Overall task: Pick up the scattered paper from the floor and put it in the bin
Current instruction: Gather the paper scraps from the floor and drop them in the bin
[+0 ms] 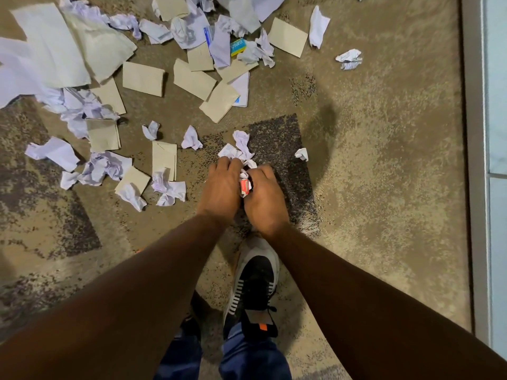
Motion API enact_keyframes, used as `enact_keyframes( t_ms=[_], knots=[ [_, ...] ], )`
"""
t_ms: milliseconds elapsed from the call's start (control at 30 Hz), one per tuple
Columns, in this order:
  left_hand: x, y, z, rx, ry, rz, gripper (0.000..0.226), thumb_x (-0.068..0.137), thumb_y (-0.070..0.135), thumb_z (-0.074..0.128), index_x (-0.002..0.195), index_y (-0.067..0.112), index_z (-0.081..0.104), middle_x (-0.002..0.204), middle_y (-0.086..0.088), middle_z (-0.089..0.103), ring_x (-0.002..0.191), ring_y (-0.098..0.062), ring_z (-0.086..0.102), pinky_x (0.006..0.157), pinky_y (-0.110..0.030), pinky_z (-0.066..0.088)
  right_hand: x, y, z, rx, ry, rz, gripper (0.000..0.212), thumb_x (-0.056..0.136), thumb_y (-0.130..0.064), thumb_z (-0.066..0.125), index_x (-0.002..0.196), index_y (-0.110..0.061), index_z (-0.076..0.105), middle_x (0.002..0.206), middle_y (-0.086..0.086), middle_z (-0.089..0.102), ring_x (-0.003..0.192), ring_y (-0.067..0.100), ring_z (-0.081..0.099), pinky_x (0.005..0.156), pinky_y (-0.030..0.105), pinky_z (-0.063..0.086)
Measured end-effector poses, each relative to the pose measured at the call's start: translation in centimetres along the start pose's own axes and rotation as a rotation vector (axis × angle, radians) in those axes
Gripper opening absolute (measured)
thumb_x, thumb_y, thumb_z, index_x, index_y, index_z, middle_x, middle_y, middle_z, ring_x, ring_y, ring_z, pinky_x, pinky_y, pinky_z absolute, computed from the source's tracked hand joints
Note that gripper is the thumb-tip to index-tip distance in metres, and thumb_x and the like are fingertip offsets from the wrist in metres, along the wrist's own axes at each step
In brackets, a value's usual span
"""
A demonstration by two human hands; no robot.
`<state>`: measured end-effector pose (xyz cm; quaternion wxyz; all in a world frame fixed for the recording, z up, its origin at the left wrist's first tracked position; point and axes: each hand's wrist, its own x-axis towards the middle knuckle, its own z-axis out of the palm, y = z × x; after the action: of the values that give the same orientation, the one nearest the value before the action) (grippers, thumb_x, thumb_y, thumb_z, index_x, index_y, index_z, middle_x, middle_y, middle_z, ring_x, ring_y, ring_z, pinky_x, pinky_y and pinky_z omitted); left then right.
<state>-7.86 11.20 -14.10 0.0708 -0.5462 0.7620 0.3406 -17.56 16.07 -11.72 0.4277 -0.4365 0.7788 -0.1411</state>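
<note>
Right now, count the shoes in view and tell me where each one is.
1 for certain: a black and white shoe on the carpet, between the forearms, just below the right hand. A dark shape to its left may be a second shoe, mostly hidden.

Crumpled white paper [241, 146] and flat tan sheets [142, 78] lie scattered over the carpet across the upper left and centre of the frame.

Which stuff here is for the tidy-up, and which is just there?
For the job: left hand, right hand, paper wad they grip, crumpled balls, brown sheets.
Just there: carpet, shoe, wall edge.
</note>
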Motion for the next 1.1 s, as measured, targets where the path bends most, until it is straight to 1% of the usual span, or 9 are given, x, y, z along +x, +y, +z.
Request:
enact_keyframes(
  t_ms=[133, 233, 367, 533, 600, 700, 867, 967, 1100],
  knots=[
    [0.0, -0.2, -2.0, -0.047, 0.050, 0.044, 0.020, 0.089, 0.003, 0.065, 0.105, 0.012, 0.058, 0.097, -0.011, 0.061, 0.086, -0.030, 0.055, 0.068, -0.032, 0.031, -0.4, -1.9, -0.6, 0.038, 0.035, 0.000, 0.030, 0.089, 0.005, 0.058, 0.118, -0.004, 0.062, 0.121, 0.008, 0.052, 0.097, 0.026, 0.062, 0.091, 0.045, 0.053],
    [-0.2, 0.1, -5.3, -0.072, 0.078, 0.100, 0.018, 0.085, -0.002, 0.062, 0.098, 0.009, 0.055, 0.090, -0.013, 0.059, 0.079, -0.032, 0.055, 0.064, -0.034, 0.030, -0.6, -4.4, -2.0, 0.035, 0.059, -0.034, 0.032, 0.091, 0.003, 0.058, 0.122, -0.004, 0.061, 0.124, 0.006, 0.053, 0.100, 0.022, 0.062, 0.094, 0.039, 0.053],
    [-0.3, 0.6, -11.3, -0.033, 0.106, 0.172, 0.031, 0.080, 0.001, 0.074, 0.106, 0.009, 0.059, 0.099, -0.012, 0.060, 0.087, -0.030, 0.056, 0.065, -0.036, 0.039, -0.6, -9.2, -4.4, 0.069, 0.104, -0.100, 0.037, 0.090, 0.005, 0.059, 0.125, -0.006, 0.062, 0.128, 0.006, 0.054, 0.107, 0.024, 0.063, 0.098, 0.039, 0.053],
    [0.3, 1.9, -20.0, 0.012, 0.251, 0.229, 0.025, 0.087, 0.000, 0.065, 0.110, 0.007, 0.057, 0.100, -0.013, 0.055, 0.089, -0.028, 0.051, 0.068, -0.033, 0.035, 0.2, -17.2, -8.4, 0.078, 0.213, -0.180, 0.036, 0.087, 0.006, 0.062, 0.122, -0.004, 0.064, 0.128, 0.010, 0.056, 0.107, 0.029, 0.064, 0.095, 0.042, 0.054],
    [0.8, 2.6, -23.5, -0.003, 0.309, 0.227, 0.022, 0.089, 0.004, 0.064, 0.109, 0.009, 0.055, 0.103, -0.012, 0.052, 0.090, -0.026, 0.049, 0.067, -0.032, 0.035, 0.7, -20.4, -10.3, 0.065, 0.228, -0.216, 0.038, 0.088, 0.007, 0.063, 0.124, -0.003, 0.062, 0.132, 0.011, 0.056, 0.109, 0.028, 0.064, 0.096, 0.039, 0.054],
    [2.0, 3.6, -28.4, 0.017, 0.395, 0.214, 0.030, 0.086, 0.001, 0.068, 0.109, 0.012, 0.052, 0.108, -0.009, 0.049, 0.092, -0.024, 0.048, 0.070, -0.040, 0.046, 1.6, -24.7, -13.3, 0.051, 0.269, -0.280, 0.040, 0.088, 0.006, 0.061, 0.127, -0.006, 0.062, 0.137, 0.007, 0.053, 0.111, 0.023, 0.061, 0.097, 0.024, 0.046],
    [4.1, 5.4, -35.8, 0.031, 0.518, 0.230, 0.032, 0.087, -0.005, 0.060, 0.114, 0.010, 0.050, 0.115, -0.011, 0.048, 0.099, -0.028, 0.048, 0.072, -0.040, 0.045, 3.8, -30.9, -17.5, 0.116, 0.286, -0.371, 0.038, 0.093, 0.000, 0.056, 0.128, -0.012, 0.061, 0.134, 0.001, 0.051, 0.111, 0.021, 0.060, 0.096, 0.037, 0.049],
    [5.8, 6.3, -39.8, 0.046, 0.543, 0.214, 0.036, 0.084, -0.010, 0.055, 0.115, 0.006, 0.051, 0.115, -0.016, 0.047, 0.097, -0.029, 0.048, 0.069, -0.040, 0.045, 5.7, -33.9, -19.3, 0.100, 0.318, -0.402, 0.030, 0.093, -0.002, 0.057, 0.122, -0.009, 0.062, 0.129, 0.004, 0.052, 0.101, 0.023, 0.060, 0.087, 0.044, 0.052],
    [8.6, 7.1, -43.9, 0.037, 0.517, 0.157, 0.042, 0.084, 0.000, 0.068, 0.120, 0.009, 0.049, 0.118, -0.015, 0.045, 0.095, -0.030, 0.050, 0.072, -0.045, 0.049, 8.2, -37.1, -21.5, 0.138, 0.345, -0.346, 0.037, 0.090, 0.001, 0.058, 0.125, -0.010, 0.064, 0.125, 0.007, 0.053, 0.096, 0.018, 0.055, 0.081, 0.027, 0.044]
  ],
)
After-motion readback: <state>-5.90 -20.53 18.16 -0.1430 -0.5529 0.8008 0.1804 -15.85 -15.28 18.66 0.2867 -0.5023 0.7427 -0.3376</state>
